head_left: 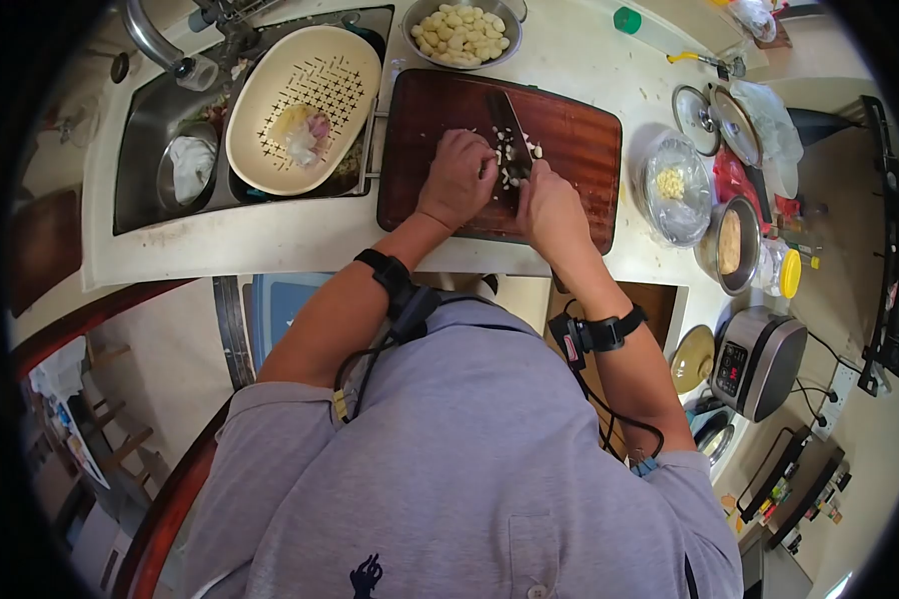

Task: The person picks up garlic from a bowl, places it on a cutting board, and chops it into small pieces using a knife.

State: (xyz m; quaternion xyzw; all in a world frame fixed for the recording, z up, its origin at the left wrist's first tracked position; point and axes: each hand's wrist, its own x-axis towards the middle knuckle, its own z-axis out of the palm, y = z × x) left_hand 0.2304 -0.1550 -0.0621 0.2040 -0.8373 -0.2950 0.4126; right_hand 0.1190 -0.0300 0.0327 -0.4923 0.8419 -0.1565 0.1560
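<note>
A dark red-brown cutting board (579, 130) lies on the counter. My right hand (551, 208) is closed around the handle of a kitchen knife (509, 122), whose blade points away from me over the board. Small white chopped pieces (514, 182), which look like garlic, lie scattered on both sides of the blade. My left hand (457, 178) rests on the board left of the knife, fingers curled and bunched together close to the pieces. Whatever is under those fingertips is hidden.
A metal bowl of peeled cloves (459, 62) stands behind the board. At left, a cream colander (252, 120) sits over the sink (135, 190). On the right are a plastic-lined bowl (677, 215), a metal bowl (734, 285), pot lids (693, 118) and a cooker (761, 361).
</note>
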